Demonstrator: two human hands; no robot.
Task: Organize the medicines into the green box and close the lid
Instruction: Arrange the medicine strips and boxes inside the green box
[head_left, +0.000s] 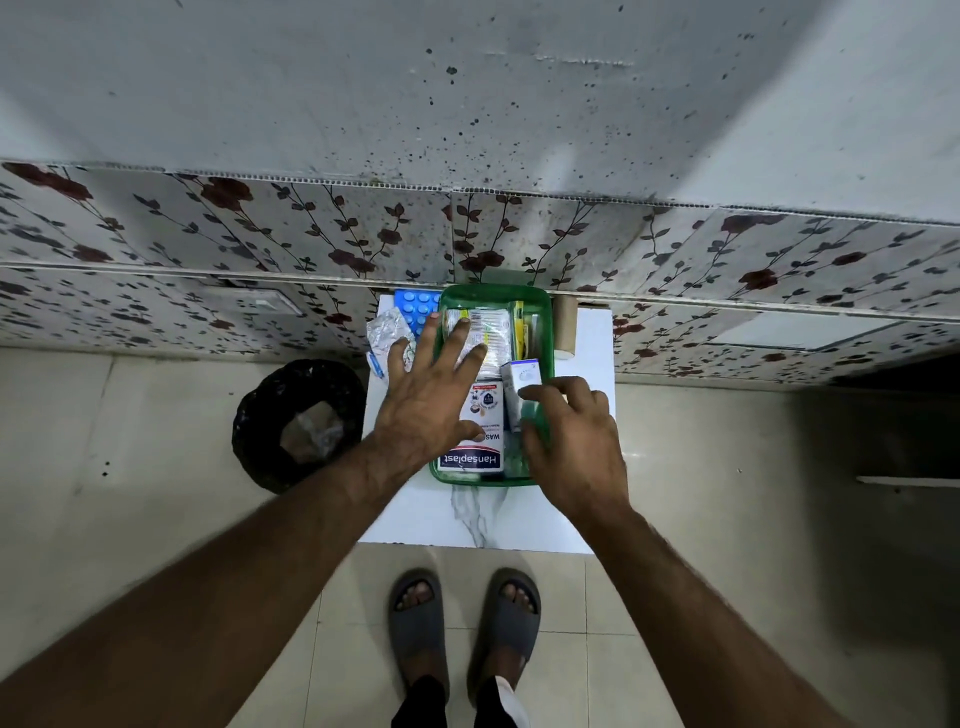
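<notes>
A green box (493, 293) stands open on a small white table (587, 457), filled with medicine packs. A Hansaplast box (475, 457) lies at its near end and a white sachet pack (491, 325) at the far end. My left hand (434, 395) lies flat over the packs with fingers spread, holding nothing. My right hand (566, 431) rests on the box's right side, fingers curled beside a small white carton (522, 376); a grip on it cannot be made out. A blue blister strip (415, 306) and a silver foil strip (387, 332) lie outside, left of the box.
A black-lined waste bin (298, 426) stands on the floor left of the table. A tan cardboard roll (565, 322) sits right of the box against the floral wall panel. My feet in grey slippers (465, 629) stand before the table.
</notes>
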